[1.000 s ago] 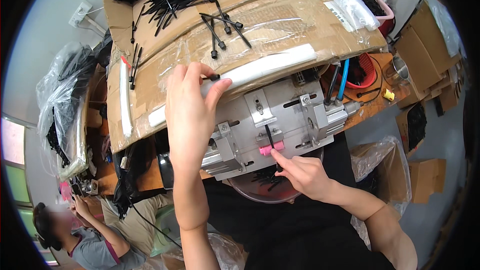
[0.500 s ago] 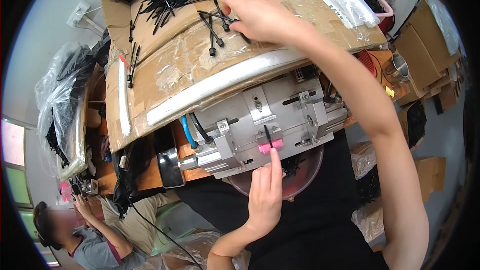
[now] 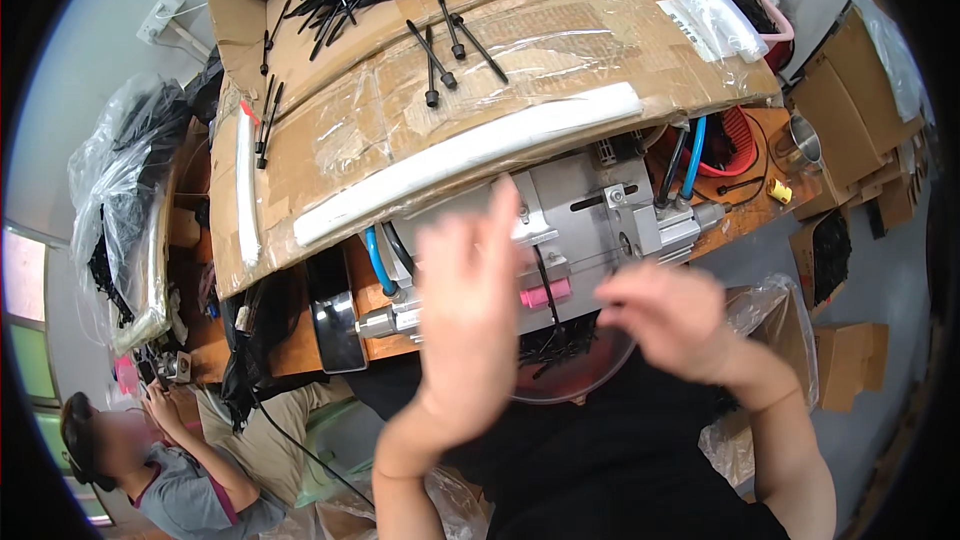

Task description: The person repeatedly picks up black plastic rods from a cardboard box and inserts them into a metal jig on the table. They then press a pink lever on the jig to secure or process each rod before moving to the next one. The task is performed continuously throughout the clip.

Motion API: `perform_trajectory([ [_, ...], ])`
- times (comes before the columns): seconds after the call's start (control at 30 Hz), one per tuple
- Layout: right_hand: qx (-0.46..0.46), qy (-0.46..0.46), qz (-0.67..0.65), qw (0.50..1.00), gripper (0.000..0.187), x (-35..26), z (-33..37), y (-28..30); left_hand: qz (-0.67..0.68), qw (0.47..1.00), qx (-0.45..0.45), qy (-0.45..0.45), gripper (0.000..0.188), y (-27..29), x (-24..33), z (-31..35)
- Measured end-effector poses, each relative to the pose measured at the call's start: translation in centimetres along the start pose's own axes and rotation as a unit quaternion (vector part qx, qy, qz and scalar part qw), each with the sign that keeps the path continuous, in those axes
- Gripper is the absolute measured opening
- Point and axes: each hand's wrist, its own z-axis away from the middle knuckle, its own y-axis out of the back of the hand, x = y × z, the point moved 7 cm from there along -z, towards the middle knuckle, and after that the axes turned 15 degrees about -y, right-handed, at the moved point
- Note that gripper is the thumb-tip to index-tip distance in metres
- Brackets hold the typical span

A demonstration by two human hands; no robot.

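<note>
A metal clamping fixture (image 3: 590, 180) lies below the cardboard, with a pink block (image 3: 546, 293) at its middle. One thin black stick (image 3: 547, 280) lies across this block, its lower end pointing toward me. Over the left half of the fixture is my left hand (image 3: 462, 310), smeared by motion, with its fingers stretched upward and nothing visible in them. To the right of the pink block my right hand (image 3: 675, 320) hovers, its fingers bent and blurred; whether they hold anything cannot be seen. Several black sticks with thick heads (image 3: 447, 65) lie on the cardboard (image 3: 370, 130).
A bowl (image 3: 575, 395) with black pieces sits under the fixture. Blue air hoses (image 3: 693, 155) join its right end. A red basket (image 3: 738, 145) and a metal cup (image 3: 797, 140) stand at right. Another person (image 3: 190, 470) sits at lower left.
My right hand has come down from the sticks on the cardboard to the fixture's right side. My left hand has left the pink block, moving up and left. The stick there now extends lower.
</note>
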Motion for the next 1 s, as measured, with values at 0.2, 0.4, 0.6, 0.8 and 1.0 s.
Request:
perform_trajectory([
  [0.2,-0.047,-0.057,0.041,0.996,0.062,1.2,5.3,-6.4,-0.089,0.996,-0.008,0.011,0.033,0.1,-10.6,-8.5],
  [0.4,-0.033,-0.061,0.062,0.996,0.059,2.2,5.0,-7.7,-0.073,0.996,-0.041,0.027,0.019,-0.3,-11.1,-8.3],
  [0.6,-0.123,-0.043,0.141,0.981,0.057,-0.1,3.3,-6.1,-0.037,0.999,-0.025,0.001,0.016,-0.3,-10.4,-8.2],
  [0.8,0.1,0.128,0.22,0.962,0.029,-2.7,-8.9,-0.5,-0.042,0.999,0.011,-0.032,0.014,2.0,-9.2,-6.6],
  [1.0,-0.116,0.149,0.392,0.9,0.009,2.8,-23.3,-5.4,0.001,0.996,0.068,0.051,0.025,3.3,-2.1,0.5],
])
